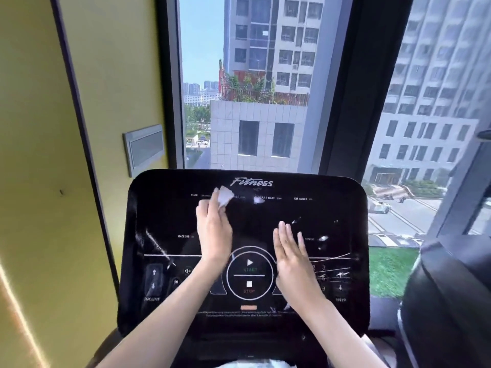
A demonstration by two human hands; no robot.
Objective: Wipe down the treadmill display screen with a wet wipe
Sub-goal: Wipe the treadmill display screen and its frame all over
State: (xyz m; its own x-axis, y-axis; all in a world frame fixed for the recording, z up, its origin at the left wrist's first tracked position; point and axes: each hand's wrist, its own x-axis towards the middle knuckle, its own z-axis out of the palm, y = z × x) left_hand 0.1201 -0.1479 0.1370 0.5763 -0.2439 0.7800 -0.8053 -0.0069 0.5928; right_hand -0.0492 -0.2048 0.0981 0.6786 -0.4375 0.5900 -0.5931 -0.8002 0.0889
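The black treadmill display screen [332, 208] fills the lower frame, its lower edge partly hidden by your forearms, its small print too blurred to read; your right hand [291, 254] lies flat on it beside the START ring, fingers straight, holding nothing; your left hand [214, 232] grips a bunched white wet wipe [225, 196] against the top row near TIME, part of it hidden under your fingers.
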